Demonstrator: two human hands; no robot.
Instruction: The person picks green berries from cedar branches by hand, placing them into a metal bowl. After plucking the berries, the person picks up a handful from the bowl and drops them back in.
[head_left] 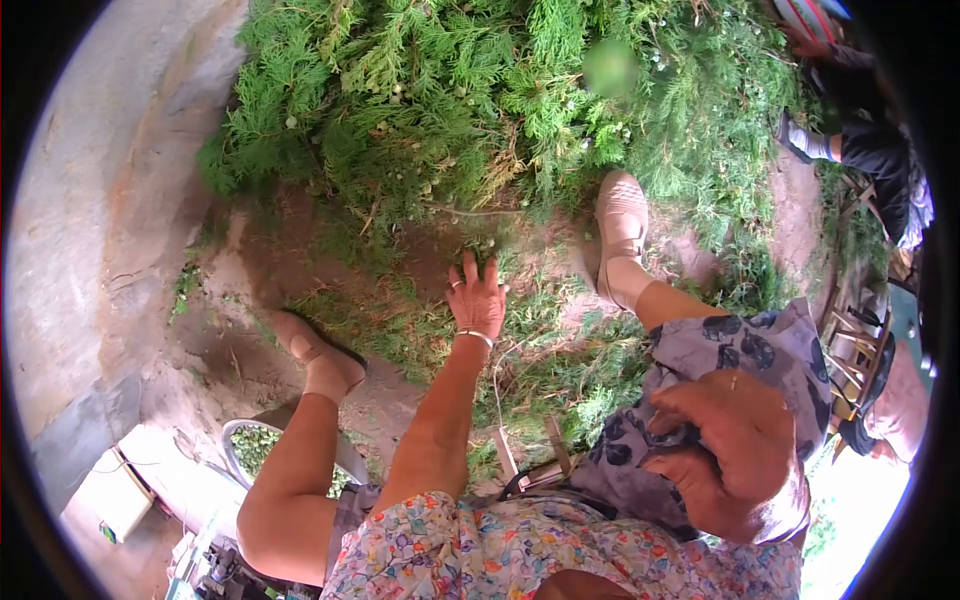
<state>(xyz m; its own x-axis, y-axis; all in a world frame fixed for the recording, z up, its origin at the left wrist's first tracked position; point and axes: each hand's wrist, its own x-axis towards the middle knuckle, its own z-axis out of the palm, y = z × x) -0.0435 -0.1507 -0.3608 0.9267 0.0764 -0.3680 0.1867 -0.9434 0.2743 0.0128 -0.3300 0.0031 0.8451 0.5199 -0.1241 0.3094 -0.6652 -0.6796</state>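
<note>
My left hand (478, 303), with a ring and a white bracelet, reaches down to the littered ground. Its fingers are spread, and the fingertips are close to small green sprigs. I see nothing held in it. My right hand (735, 450) is large and near the camera, above my patterned trouser leg (625, 455). Its fingers are loosely curled, with a gap between thumb and finger where the fabric shows. Nothing is visible in it, though its palm is hidden. Beyond my left hand lies a big heap of green conifer branches (430, 110) bearing small pale cones.
A basin (228, 450) of small green pieces stands beside my left leg. A concrete wall (110, 220) rises at the left. Another person's leg (870, 160) is at the upper right, near a wooden stool (850, 350). Loose sprigs (600, 405) litter the ground.
</note>
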